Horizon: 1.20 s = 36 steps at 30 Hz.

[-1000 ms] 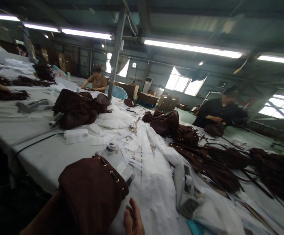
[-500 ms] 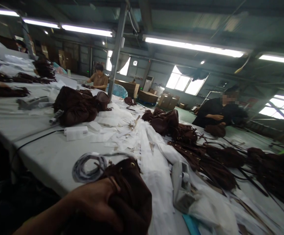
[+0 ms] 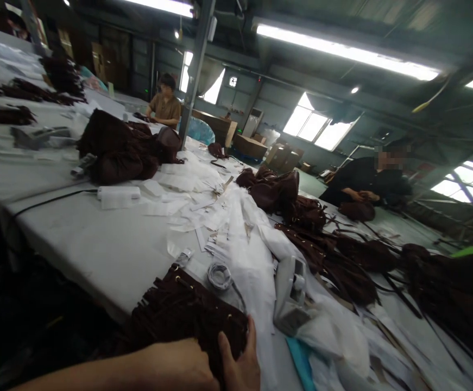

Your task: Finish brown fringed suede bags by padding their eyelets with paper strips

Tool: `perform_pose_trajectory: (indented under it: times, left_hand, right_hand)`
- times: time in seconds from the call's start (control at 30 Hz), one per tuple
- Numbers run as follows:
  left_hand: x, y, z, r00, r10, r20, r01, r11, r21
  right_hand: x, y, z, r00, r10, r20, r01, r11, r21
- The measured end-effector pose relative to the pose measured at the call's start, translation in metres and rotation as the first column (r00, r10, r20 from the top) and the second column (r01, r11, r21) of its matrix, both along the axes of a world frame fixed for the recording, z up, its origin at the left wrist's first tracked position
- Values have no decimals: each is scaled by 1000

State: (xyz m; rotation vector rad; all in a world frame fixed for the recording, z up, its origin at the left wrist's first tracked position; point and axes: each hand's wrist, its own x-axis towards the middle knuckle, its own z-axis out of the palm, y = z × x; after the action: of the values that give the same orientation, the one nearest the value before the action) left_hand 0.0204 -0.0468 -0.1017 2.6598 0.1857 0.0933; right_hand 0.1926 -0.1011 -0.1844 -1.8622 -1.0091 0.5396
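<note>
A dark brown fringed bag with gold eyelets along its top edge lies at the near table edge, its fringe hanging to the left. My left hand reaches in from the lower left and is closed on the bag; its fingertips are hidden. With thumb and fingers, my right hand grips the bag's right end. Just beyond the bag lies a coiled strap in clear wrapping, with a length running towards the bag's right corner.
A grey tape dispenser stands to the right beside white wrapping sheets. More brown bags are piled further back and along the right. A white box-shaped device with a black cable sits on the left. Two co-workers stand across the tables.
The bag has been turned, so its fringe and eyelet row now show. The wrapped coil has shifted right, away from my left hand. My right hand has come into view on the bag.
</note>
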Motion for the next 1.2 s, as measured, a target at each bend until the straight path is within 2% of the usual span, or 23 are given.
perform_pose_trajectory:
  times: [0.07, 0.1, 0.13, 0.17, 0.2, 0.23, 0.3, 0.33, 0.4, 0.43, 0.47, 0.53, 0.6, 0.67, 0.77, 0.83, 1.03, 1.2]
  left_hand:
    - [-15, 3, 11, 991, 73, 108, -56, 987, -153]
    - [-23, 5, 16, 974, 167, 153, -125, 960, -249]
    - [-32, 9, 21, 935, 301, 186, -225, 912, -344]
    - [-40, 14, 24, 862, 462, 207, -342, 834, -434]
    - [-47, 18, 24, 753, 621, 216, -452, 727, -517]
    - [-52, 23, 22, 619, 758, 206, -531, 597, -601]
    - [-56, 31, 11, 384, 917, 107, -542, 318, -778]
    - [-55, 33, 3, 319, 947, 26, -492, 189, -850]
    - [-50, 33, -16, 294, 944, -150, -378, -29, -926]
    - [-46, 31, -24, 303, 928, -217, -337, -108, -935]
    - [-42, 29, -31, 309, 914, -264, -309, -166, -936]
    - [-36, 26, -40, 317, 889, -330, -268, -250, -931]
    - [-31, 26, -41, 342, 861, -376, -242, -306, -921]
    - [-26, 30, -39, 396, 820, -414, -274, -325, -905]
    - [-17, 39, -37, 491, 769, -409, -371, -241, -897]
    - [-11, 43, -37, 523, 760, -386, -382, -196, -903]
    - [-5, 37, -41, 568, 736, -368, -295, -236, -926]
    - [2, 24, -46, 596, 722, -352, -233, -264, -936]
  right_hand:
    - [2, 8, 6, 979, -24, 201, 29, 999, -23]
    - [3, 12, 11, 961, -25, 276, 28, 1000, -5]
    - [5, 16, 19, 941, -27, 338, 23, 1000, 16]
    - [6, 20, 27, 924, -26, 381, 14, 999, 33]
    - [6, 24, 36, 916, -23, 402, 5, 999, 46]
    - [4, 27, 44, 919, -14, 393, -7, 999, 53]
    - [-5, 30, 58, 956, 43, 291, -57, 998, 41]
    - [-13, 31, 63, 974, 93, 205, -100, 995, 24]
    - [-31, 32, 68, 974, 226, 2, -226, 974, -22]
    - [-40, 31, 67, 953, 295, -71, -298, 954, -35]
    - [-48, 31, 65, 928, 359, -99, -364, 931, -38]
    - [-59, 28, 58, 886, 462, -34, -463, 886, -25]
    - [-61, 26, 49, 861, 499, 101, -500, 866, -11]
    - [-56, 23, 41, 847, 499, 184, -505, 863, -12]
    - [-45, 21, 29, 836, 494, 239, -507, 862, -12]
    - [-38, 21, 20, 835, 480, 270, -500, 866, 9]
    - [-26, 22, -5, 830, 402, 387, -479, 869, 125]
    - [-21, 17, 1, 905, 271, 327, -333, 931, 150]
